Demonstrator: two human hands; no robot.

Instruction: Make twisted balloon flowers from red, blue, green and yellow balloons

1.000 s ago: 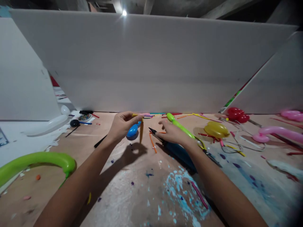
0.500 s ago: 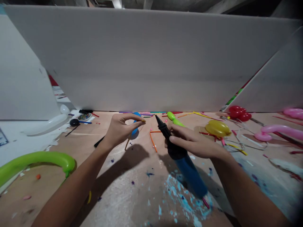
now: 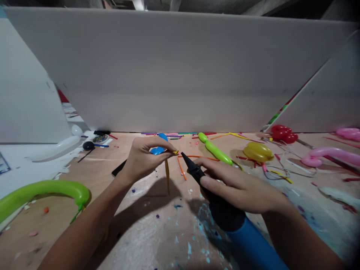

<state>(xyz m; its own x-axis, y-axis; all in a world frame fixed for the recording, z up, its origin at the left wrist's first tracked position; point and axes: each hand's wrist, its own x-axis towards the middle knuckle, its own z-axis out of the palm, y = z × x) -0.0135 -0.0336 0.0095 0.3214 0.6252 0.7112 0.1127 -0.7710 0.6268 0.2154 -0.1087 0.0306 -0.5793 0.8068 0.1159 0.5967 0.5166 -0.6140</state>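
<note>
My left hand (image 3: 144, 157) is closed in a pinch on the neck of a thin, uninflated orange-yellow balloon (image 3: 167, 176) that hangs down toward the table. My right hand (image 3: 239, 185) is wrapped round a hand pump (image 3: 225, 215) with a black tapered nozzle and a blue barrel. The nozzle tip (image 3: 184, 155) points up and left, a short gap from the balloon neck at my left fingertips. A small blue balloon (image 3: 159, 149) lies on the table just behind my left hand.
A green long balloon (image 3: 215, 150), a yellow balloon (image 3: 257, 151), red (image 3: 282, 133) and pink balloons (image 3: 329, 155) lie to the right among balloon scraps. A big green balloon (image 3: 42, 191) lies at left. White boards (image 3: 180, 75) wall the table.
My right hand picked the pump up off the table and drew it nearer, its nozzle now close to the balloon neck. My left hand kept its pinch and shifted slightly right.
</note>
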